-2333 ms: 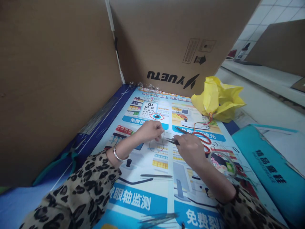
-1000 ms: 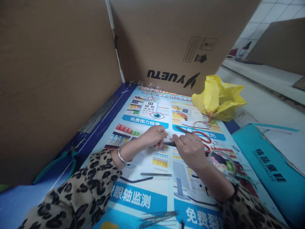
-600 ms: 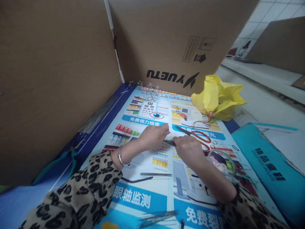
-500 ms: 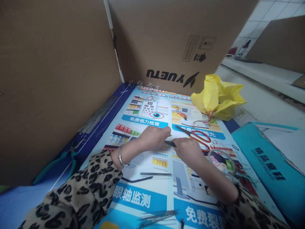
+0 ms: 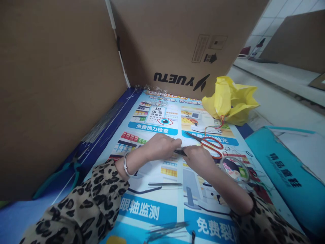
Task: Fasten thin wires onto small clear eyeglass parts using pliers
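Dark tool [image 5: 180, 153] shows only a slim, tapering end, partly covered.

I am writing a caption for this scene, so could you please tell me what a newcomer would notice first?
Most likely the bright, crumpled yellow bundle at the far right corner of the poster. Next come the red-handled scissors lying beyond the right hand, which holds a dark-tipped tool near the left hand at centre.
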The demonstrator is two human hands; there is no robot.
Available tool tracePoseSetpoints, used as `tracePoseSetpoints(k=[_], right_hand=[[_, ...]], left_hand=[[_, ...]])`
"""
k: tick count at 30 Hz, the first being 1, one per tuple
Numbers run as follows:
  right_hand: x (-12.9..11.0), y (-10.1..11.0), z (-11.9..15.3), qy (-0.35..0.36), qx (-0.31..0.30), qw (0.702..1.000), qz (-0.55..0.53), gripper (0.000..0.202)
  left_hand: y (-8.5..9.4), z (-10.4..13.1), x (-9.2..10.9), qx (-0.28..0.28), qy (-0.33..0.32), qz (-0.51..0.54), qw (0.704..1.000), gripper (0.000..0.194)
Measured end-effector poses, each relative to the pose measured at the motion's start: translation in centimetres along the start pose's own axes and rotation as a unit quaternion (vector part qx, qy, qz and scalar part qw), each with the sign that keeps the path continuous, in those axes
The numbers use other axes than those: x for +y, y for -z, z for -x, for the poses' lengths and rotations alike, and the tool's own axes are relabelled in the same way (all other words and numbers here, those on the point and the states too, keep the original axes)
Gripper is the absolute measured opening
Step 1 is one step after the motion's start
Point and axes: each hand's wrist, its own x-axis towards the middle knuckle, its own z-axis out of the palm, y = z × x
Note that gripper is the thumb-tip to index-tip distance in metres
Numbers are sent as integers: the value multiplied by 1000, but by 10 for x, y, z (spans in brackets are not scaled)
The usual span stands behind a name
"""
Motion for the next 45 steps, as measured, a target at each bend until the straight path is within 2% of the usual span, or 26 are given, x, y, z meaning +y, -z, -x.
tracePoseSetpoints(k=[3,6,8,12,20,25,30,33,36,39,45], right_hand=[[4,-7,-3,-4,52,999,-4,18],[9,-12,-6,-45,80,996,-24,20],[11,-13,-7,-62,88,994,-32,20],[11,-14,-8,-51,76,995,-36,19],[8,-14,-7,-59,56,996,-24,24],[8,-10,-6,-79,32,996,-21,29],[11,-8,-6,-95,39,995,14,28],[11,-9,-6,-101,45,993,42,27],[12,-9,-5,-93,46,992,69,25],[13,-10,-4,-74,58,991,91,24],[14,-14,-4,-48,84,991,96,25]], left_hand=[[-2,0,-11,-29,100,9,995,23],[-2,0,-20,-49,146,35,987,25],[-2,0,-21,-53,150,51,986,25],[-1,-1,-18,-47,128,67,988,26],[-1,0,-14,6,74,107,991,24],[2,0,-15,-8,75,155,985,26],[3,0,-23,-14,134,209,969,32],[-5,0,-29,-20,183,196,963,23],[-14,1,-31,-45,187,185,964,17],[-20,1,-27,-62,195,184,961,16],[-24,-2,-13,-85,269,144,949,16]])
